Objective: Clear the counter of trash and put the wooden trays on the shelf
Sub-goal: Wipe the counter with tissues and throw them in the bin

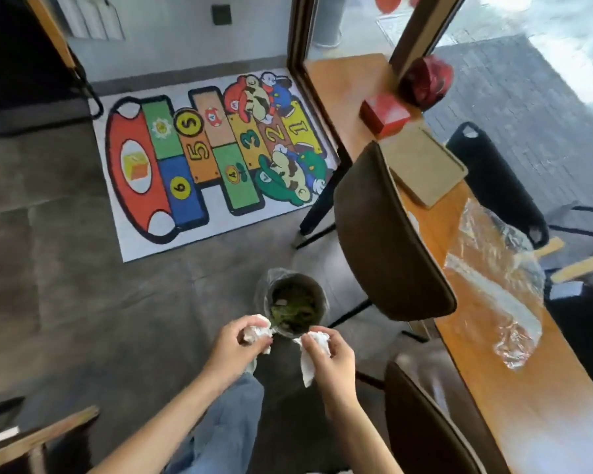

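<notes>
My left hand (235, 347) grips a crumpled white tissue (256, 332) just left of a small trash bin (293, 304) on the floor. My right hand (329, 357) pinches a second white tissue (311, 354) at the bin's near right rim. The bin is lined with clear plastic and holds dark green waste. On the wooden counter (534, 398) at the right lie a wooden tray (425, 165) and a crumpled clear plastic bag (497, 285).
A red box (384, 114) and a red round object (427, 82) sit at the counter's far end. Two dark chairs (387, 234) stand along the counter's near side. A colourful hopscotch mat (213, 155) covers the floor ahead. Another wooden edge (38, 436) shows at lower left.
</notes>
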